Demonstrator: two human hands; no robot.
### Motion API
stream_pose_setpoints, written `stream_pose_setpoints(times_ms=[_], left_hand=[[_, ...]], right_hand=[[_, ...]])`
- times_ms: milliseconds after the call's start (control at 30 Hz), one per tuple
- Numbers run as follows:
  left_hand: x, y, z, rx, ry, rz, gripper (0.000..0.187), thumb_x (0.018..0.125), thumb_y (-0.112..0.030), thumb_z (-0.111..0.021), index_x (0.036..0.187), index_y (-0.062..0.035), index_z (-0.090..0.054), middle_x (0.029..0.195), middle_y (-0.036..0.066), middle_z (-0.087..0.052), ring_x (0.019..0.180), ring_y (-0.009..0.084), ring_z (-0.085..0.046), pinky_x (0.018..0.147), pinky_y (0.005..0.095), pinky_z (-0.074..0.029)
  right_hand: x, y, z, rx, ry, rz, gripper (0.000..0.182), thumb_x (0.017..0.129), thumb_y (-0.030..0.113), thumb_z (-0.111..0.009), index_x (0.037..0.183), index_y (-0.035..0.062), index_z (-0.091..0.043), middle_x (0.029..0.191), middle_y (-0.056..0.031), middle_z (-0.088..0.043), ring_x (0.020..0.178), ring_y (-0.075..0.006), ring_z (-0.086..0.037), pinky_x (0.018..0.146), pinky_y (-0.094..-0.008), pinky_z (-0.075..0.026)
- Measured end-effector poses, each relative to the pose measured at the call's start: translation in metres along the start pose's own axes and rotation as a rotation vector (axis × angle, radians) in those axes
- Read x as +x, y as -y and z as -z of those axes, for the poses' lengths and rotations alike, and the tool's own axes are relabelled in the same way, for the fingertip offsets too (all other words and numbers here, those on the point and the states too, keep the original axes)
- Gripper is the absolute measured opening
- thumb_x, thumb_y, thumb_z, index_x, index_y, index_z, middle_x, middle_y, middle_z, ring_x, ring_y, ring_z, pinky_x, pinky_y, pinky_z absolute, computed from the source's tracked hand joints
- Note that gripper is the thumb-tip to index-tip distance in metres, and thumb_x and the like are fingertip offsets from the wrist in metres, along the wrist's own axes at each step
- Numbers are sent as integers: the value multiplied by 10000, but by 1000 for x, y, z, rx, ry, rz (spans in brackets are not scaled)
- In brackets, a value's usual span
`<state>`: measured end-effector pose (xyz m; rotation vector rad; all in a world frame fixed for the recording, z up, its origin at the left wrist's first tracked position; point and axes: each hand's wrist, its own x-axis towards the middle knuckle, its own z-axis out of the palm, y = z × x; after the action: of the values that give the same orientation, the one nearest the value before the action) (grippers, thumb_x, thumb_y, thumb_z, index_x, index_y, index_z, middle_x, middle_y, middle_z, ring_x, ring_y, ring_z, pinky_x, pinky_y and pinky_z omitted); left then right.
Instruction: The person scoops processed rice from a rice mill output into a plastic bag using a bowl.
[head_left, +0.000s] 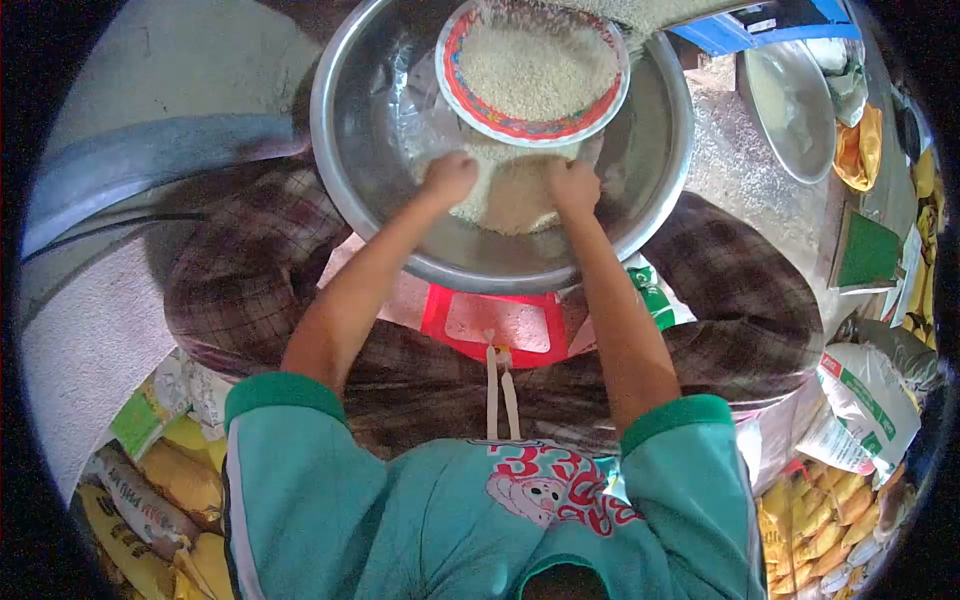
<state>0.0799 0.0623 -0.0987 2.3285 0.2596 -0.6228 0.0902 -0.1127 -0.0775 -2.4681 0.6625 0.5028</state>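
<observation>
A large steel basin (350, 150) sits in front of me between my knees. Inside it lies a clear plastic bag partly filled with white rice (512, 195). My left hand (447, 180) and my right hand (573, 185) each grip the bag's edge on either side, fingers closed on the plastic. Just beyond my hands, a round plate with a red and blue rim (533, 70), heaped with rice, rests in the basin.
A red plastic stool (495, 325) stands under the basin. Another steel bowl (790, 110) sits at the right by a blue crate (760, 30). Yellow packets (820, 530) and sacks (865, 400) crowd the right and lower left.
</observation>
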Motion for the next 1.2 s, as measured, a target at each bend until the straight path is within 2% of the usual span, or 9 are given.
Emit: stream_pose_setpoints(times_ms=[267,333,533,733,800,933,1033,1100,1200], left_hand=[[-7,-6,-71,-653,210,324,356,768,-251,-324,957,-1,-492,935,184,-519,870,311,-495,781,391,-365],[-7,-15,-64,-1010,279,428,347,781,-238,-319,958,9,-487,912,164,-533,851,287,-511,770,393,-379],[-10,-68,0,-1664,622,359,275,798,-217,-331,948,-37,-475,899,93,-536,796,212,-538,709,341,-445],[20,-130,67,-1254,251,-40,262,770,-181,-388,983,-54,-474,942,119,-514,844,238,-513,666,378,-433],[46,-121,58,-23,-391,-424,315,747,-204,-428,1023,-57,-460,1025,180,-450,978,304,-416,833,414,-329],[85,-112,3,352,-537,-880,434,741,-311,-446,1160,-236,-359,1195,127,-294,1053,297,-333,864,473,-258],[76,-133,-2,429,-482,-919,415,747,-327,-426,1153,-268,-364,1166,90,-354,1031,293,-360,869,471,-253],[87,-137,7,458,-443,-877,375,764,-353,-392,1127,-259,-394,1107,85,-427,988,281,-414,848,471,-279],[105,-123,29,419,11,-519,340,786,-395,-336,1042,-212,-463,1047,108,-476,945,272,-464,797,469,-332]], right_hand=[[-26,1,-29,149,258,-78,480,700,331,-402,868,-107,-507,879,-288,-502,791,-365,-522,668,-399,-407],[-2,-26,-64,1020,475,-403,417,706,306,-434,920,-49,-482,791,-180,-536,809,-255,-515,687,-336,-406],[-32,29,17,1170,265,-401,404,732,306,-444,880,-66,-494,763,-146,-525,634,-213,-519,567,-283,-407],[26,75,53,1090,-21,105,401,736,327,-460,913,-31,-484,818,-144,-496,773,-227,-490,678,-323,-381],[26,76,56,761,-257,166,418,735,327,-460,931,-41,-475,857,-171,-488,821,-259,-471,719,-340,-358],[13,47,45,491,-482,162,430,749,309,-429,998,-40,-440,963,-233,-441,922,-340,-410,812,-394,-304],[19,6,9,589,-592,26,413,763,306,-432,997,-34,-443,972,-209,-446,918,-294,-425,792,-357,-323],[24,-11,-4,1311,-54,-235,411,786,317,-399,1056,7,-398,1016,-164,-440,947,-255,-413,811,-336,-317],[20,9,12,1450,206,-214,456,796,380,-358,1110,50,-344,1066,-122,-415,980,-234,-391,832,-342,-302]])
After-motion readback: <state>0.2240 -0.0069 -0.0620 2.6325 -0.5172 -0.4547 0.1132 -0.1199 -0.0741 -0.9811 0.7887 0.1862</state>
